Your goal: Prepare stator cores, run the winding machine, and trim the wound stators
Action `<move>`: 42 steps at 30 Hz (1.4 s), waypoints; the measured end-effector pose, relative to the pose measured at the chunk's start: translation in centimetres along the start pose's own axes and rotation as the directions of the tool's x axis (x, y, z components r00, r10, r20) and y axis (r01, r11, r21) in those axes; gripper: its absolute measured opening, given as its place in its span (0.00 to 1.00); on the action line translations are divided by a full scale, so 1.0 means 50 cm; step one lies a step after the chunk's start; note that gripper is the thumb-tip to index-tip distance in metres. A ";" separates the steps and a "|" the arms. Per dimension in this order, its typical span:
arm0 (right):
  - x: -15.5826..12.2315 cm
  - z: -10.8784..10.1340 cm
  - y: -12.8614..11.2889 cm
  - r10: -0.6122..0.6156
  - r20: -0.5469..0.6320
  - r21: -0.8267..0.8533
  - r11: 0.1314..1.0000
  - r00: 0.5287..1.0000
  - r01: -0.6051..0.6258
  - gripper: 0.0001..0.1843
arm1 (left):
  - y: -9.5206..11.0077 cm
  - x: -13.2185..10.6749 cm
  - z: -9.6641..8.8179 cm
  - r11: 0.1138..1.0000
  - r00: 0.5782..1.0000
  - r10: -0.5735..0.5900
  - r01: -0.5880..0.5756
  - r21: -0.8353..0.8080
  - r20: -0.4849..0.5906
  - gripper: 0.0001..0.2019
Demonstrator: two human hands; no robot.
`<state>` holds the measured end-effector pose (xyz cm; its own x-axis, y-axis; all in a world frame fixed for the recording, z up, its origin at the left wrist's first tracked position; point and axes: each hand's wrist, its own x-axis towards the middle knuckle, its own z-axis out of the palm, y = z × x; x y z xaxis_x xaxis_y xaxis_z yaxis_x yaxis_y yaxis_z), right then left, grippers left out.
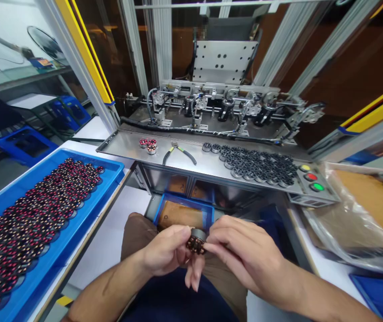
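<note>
Above my lap, my left hand (169,250) grips a small round motor stator (196,242) with a dark grey rim and copper windings facing me. Its thumb presses the rim, and the other fingers lie beneath. From the other side, my right hand (245,250) pinches the right edge of the stator with thumb and fingertips; whether a fine wire is between them is hidden. On the metal ledge ahead lie diagonal cutters (179,153) with open handles. Left of them sit a few wound stators (151,147), some with red windings.
A blue tray (112,167) full of stators stands at left. Many black motor parts (258,165) cover the ledge's right side, beside coloured push buttons (318,187). Behind is a fixture machine (225,107). A blue bin (185,199) sits below, a plastic-lined box (369,210) at right.
</note>
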<state>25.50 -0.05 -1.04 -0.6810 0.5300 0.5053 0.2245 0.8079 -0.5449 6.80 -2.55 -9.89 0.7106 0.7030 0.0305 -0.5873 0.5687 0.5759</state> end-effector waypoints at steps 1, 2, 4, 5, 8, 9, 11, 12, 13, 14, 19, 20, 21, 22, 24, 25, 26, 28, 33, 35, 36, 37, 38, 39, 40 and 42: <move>-0.001 -0.002 -0.003 0.040 -0.008 0.011 0.999 0.999 -0.040 0.04 | 0.005 -0.002 0.008 0.999 0.999 0.035 -0.035 0.010 -0.031 0.20; 0.000 -0.003 -0.006 0.089 -0.019 0.026 0.996 0.996 -0.088 0.04 | 0.011 -0.005 0.016 0.997 0.995 0.080 -0.078 0.028 -0.067 0.17; 0.003 -0.005 -0.012 0.191 -0.044 0.060 0.980 0.981 -0.188 0.07 | 0.023 -0.010 0.033 0.977 0.970 0.205 -0.194 0.093 -0.133 0.19; 0.006 -0.006 -0.015 0.236 -0.060 0.079 0.970 0.970 -0.231 0.08 | 0.029 -0.013 0.041 0.957 0.948 0.278 -0.259 0.127 -0.156 0.20; 0.018 -0.008 -0.021 0.288 -0.091 0.144 0.951 0.953 -0.274 0.08 | 0.045 -0.017 0.055 0.898 0.883 0.436 -0.412 0.156 -0.174 0.15; 0.021 -0.008 -0.022 0.275 -0.093 0.160 0.953 0.957 -0.258 0.08 | 0.048 -0.015 0.055 0.888 0.871 0.457 -0.438 0.137 -0.180 0.15; 0.026 -0.010 -0.020 0.218 -0.075 0.179 0.963 0.973 -0.202 0.07 | 0.052 -0.008 0.049 0.905 0.880 0.426 -0.415 0.098 -0.211 0.19; 0.028 -0.012 -0.018 0.183 -0.058 0.183 0.968 0.981 -0.170 0.07 | 0.052 -0.003 0.043 0.940 0.914 0.342 -0.332 0.079 -0.220 0.21; 0.029 -0.014 -0.016 0.152 -0.040 0.182 0.973 0.988 -0.143 0.06 | 0.050 0.001 0.035 0.976 0.954 0.216 -0.209 0.059 -0.208 0.24; 0.029 -0.016 -0.014 0.127 -0.024 0.179 0.976 0.992 -0.121 0.06 | 0.047 0.006 0.028 0.997 0.983 0.067 -0.061 0.043 -0.169 0.28; 0.026 -0.028 -0.014 0.115 -0.018 0.106 0.988 0.993 -0.113 0.06 | 0.037 0.010 0.017 0.988 0.993 -0.117 0.114 0.105 0.016 0.28; 0.025 -0.030 -0.016 0.141 -0.032 0.092 0.986 0.989 -0.138 0.07 | 0.038 0.009 0.023 0.991 0.999 -0.043 0.045 0.130 -0.016 0.24; 0.025 -0.032 -0.018 0.173 -0.044 0.085 0.982 0.984 -0.169 0.07 | 0.040 0.007 0.030 0.987 0.998 0.037 -0.027 0.155 -0.060 0.19; 0.024 -0.034 -0.020 0.208 -0.054 0.082 0.976 0.977 -0.203 0.07 | 0.043 0.005 0.038 0.979 0.988 0.113 -0.092 0.183 -0.108 0.16; 0.024 -0.036 -0.024 0.272 -0.076 0.083 0.960 0.959 -0.266 0.08 | 0.048 0.001 0.052 0.945 0.946 0.269 -0.223 0.237 -0.181 0.19; 0.025 -0.036 -0.025 0.300 -0.089 0.080 0.953 0.950 -0.293 0.08 | 0.051 -0.001 0.056 0.922 0.917 0.347 -0.293 0.254 -0.199 0.19; 0.026 -0.035 -0.026 0.321 -0.102 0.076 0.946 0.942 -0.314 0.08 | 0.054 -0.002 0.059 0.899 0.889 0.410 -0.356 0.256 -0.204 0.18; 0.030 -0.033 -0.026 0.329 -0.112 0.092 0.943 0.938 -0.320 0.09 | 0.059 -0.002 0.057 0.872 0.852 0.482 -0.443 0.208 -0.205 0.17; 0.038 -0.031 -0.024 0.184 -0.037 0.157 0.972 0.982 -0.176 0.07 | 0.058 0.013 0.030 0.995 0.990 0.090 -0.085 0.057 -0.105 0.28; 0.038 -0.034 -0.023 0.147 -0.009 0.166 0.976 0.989 -0.143 0.07 | 0.052 0.016 0.019 0.982 0.981 -0.183 0.181 0.046 0.062 0.36; 0.037 -0.036 -0.022 0.141 -0.005 0.164 0.977 0.990 -0.138 0.07 | 0.049 0.015 0.016 0.972 0.966 -0.235 0.231 0.048 0.112 0.37; 0.036 -0.037 -0.022 0.145 -0.015 0.154 0.978 0.989 -0.141 0.07 | 0.046 0.013 0.015 0.975 0.968 -0.222 0.217 0.049 0.118 0.35; 0.035 -0.039 -0.022 0.160 -0.028 0.141 0.978 0.987 -0.154 0.07 | 0.045 0.011 0.016 0.986 0.983 -0.161 0.156 0.055 0.093 0.31; 0.033 -0.040 -0.022 0.183 -0.043 0.129 0.976 0.982 -0.176 0.07 | 0.044 0.008 0.020 0.994 0.995 -0.082 0.078 0.070 0.054 0.27; 0.032 -0.040 -0.021 0.212 -0.059 0.120 0.972 0.976 -0.204 0.07 | 0.044 0.005 0.024 0.995 1.000 0.003 -0.004 0.095 0.011 0.22; 0.030 -0.039 -0.020 0.264 -0.088 0.113 0.961 0.961 -0.253 0.08 | 0.045 0.002 0.036 0.972 0.982 0.172 -0.155 0.178 -0.084 0.18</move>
<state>25.63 0.44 1.58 -0.5335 0.7449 0.4006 0.3092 0.6126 -0.7274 6.24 -1.97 -7.14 0.5642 0.8234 0.0604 -0.6120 0.3680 0.7000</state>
